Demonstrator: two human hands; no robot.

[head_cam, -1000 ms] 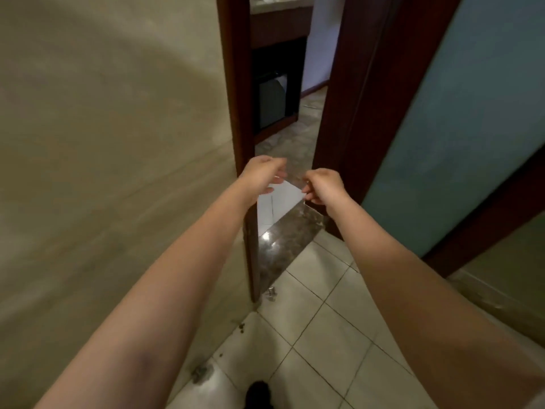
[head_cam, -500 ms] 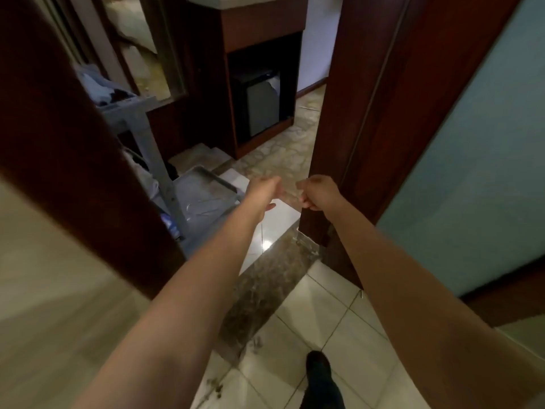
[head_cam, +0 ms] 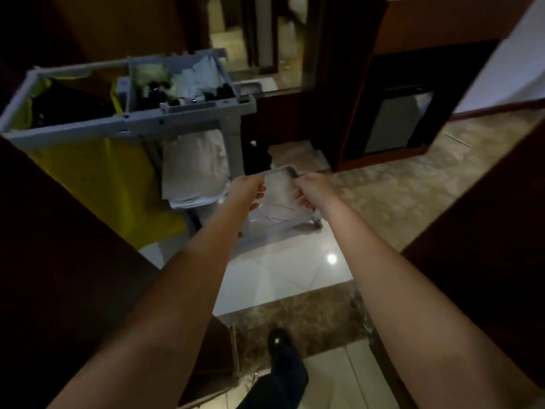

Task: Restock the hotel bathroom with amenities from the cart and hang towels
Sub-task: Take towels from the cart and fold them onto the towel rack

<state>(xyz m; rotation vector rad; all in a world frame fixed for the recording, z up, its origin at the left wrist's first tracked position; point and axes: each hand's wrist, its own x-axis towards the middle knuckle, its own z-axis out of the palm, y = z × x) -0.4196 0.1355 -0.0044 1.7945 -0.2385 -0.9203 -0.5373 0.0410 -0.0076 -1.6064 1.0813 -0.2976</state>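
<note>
A grey housekeeping cart (head_cam: 182,113) stands just outside the doorway, at upper left. Its top tray (head_cam: 182,84) holds several small amenities, too blurred to name. A stack of folded white towels (head_cam: 194,166) lies on its middle shelf, and a yellow bag (head_cam: 97,172) hangs on its left side. My left hand (head_cam: 247,188) and my right hand (head_cam: 309,188) are held out close together in front of the cart's lower shelf (head_cam: 278,171). Both have curled fingers, and I see nothing held in either.
Dark wooden door frame (head_cam: 59,261) on the left and dark door (head_cam: 486,231) on the right bound the doorway. A brown marble threshold (head_cam: 295,317) crosses the floor, with my shoe (head_cam: 280,349) on it. A cabinet with a small fridge (head_cam: 395,125) stands at back right.
I have stepped through the doorway and turned left, so the whole cart has come into view. My hands keep the same close, curled pose in front of me.
</note>
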